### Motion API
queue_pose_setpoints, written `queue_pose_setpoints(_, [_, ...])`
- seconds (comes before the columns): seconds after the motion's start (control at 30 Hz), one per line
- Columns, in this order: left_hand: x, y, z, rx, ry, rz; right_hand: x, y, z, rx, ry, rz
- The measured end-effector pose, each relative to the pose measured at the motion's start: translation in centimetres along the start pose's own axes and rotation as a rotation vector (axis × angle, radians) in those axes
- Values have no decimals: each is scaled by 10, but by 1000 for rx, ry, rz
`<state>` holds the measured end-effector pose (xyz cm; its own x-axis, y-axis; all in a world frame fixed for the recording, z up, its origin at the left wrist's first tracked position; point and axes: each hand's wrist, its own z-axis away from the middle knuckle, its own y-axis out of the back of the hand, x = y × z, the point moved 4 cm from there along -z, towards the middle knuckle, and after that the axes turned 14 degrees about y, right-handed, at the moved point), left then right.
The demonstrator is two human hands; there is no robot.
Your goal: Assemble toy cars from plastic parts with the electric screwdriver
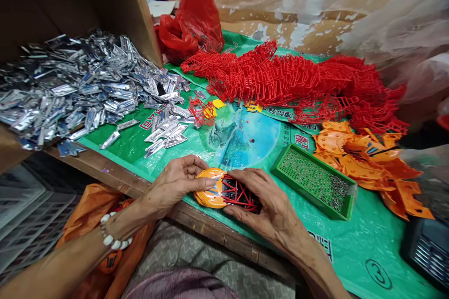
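Note:
My left hand (pixel 178 181) and my right hand (pixel 261 198) meet at the near edge of the table. Together they hold an orange plastic shell (pixel 206 194) with a red plastic lattice piece (pixel 238 194) pressed onto it. The left hand's fingers curl over the shell's left side and top. The right hand's fingers wrap around the lattice end. A white bead bracelet (pixel 114 238) sits on my left wrist.
A heap of shiny metal strips (pixel 80 84) spills from a cardboard box at left. Red lattice parts (pixel 291 79) pile across the back, with orange shells (pixel 368 159) at right. A green tray of small pins (pixel 314 180) lies beside my right hand. A red bag (pixel 191 18) stands behind.

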<state>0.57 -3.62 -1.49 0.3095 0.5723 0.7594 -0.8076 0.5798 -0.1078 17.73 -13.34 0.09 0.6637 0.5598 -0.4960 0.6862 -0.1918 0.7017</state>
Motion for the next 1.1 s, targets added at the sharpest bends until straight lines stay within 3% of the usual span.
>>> queue_pose_setpoints(0.37, [5,6,-10,-160,47,-119,1,1,-1,-46,-50,-45])
queue_pose_setpoints(0.63, [0,6,-6,-183,-77,-255,-3,2,-4,-74,7,8])
queue_pose_setpoints(0.73, [-2,5,0,-68,-228,-354,-1,1,-1,-72,-23,7])
queue_pose_setpoints(0.87, [8,-1,16,139,-654,-641,3,-2,8,-46,-130,-32])
queue_pose_setpoints(0.97, [13,-15,25,62,-918,-784,8,-7,15,-26,-203,-93])
queue_pose_setpoints(1.03, [12,-24,25,0,-1017,-856,9,-10,18,16,-222,-129])
queue_pose_setpoints(1.1, [10,-32,23,34,-1078,-943,10,-11,20,80,-229,-175])
